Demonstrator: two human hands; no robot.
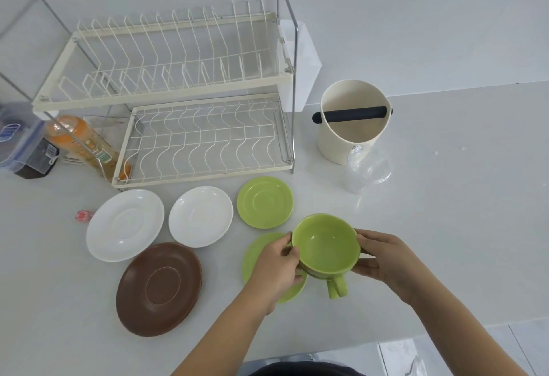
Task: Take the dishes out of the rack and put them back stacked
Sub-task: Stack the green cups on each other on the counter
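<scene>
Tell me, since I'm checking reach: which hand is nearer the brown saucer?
Left. The left hand grips the green cup just right of the brown saucer; the right hand holds the cup's far side.

**White counter with dishes and a rack**

A white counter (445,242) holds a two-tier wire dish rack (178,84), two white saucers (124,224) (200,215), a brown saucer (159,288), two green saucers (264,201) (255,252), a cream canister (352,121) and a clear plastic cup (367,169).
</scene>
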